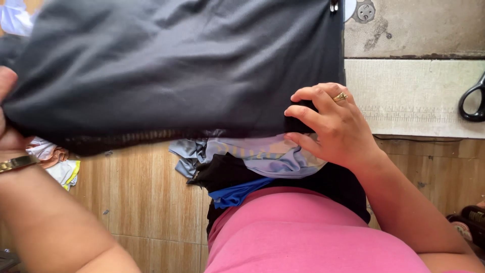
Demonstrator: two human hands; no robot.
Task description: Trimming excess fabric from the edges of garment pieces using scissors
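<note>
A large dark grey cloth (172, 65) stretches across the upper part of the head view. My right hand (331, 126), with a gold ring on one finger, pinches the cloth's lower right edge. At the far left edge, my left hand (6, 114) holds the cloth's left end; only part of that hand shows, above a gold wristband. Under the cloth, on my lap, lies a pile of fabric pieces: grey-lilac (262, 156), black (227, 172) and blue (235, 194).
A work table with a pale woven cover (404, 96) stands at the right, with black scissors (474, 101) on it. Below is a wood-pattern floor (141, 197). Light cloth scraps (58, 164) lie on the floor at left. A dark sandal (467, 220) shows at the right edge.
</note>
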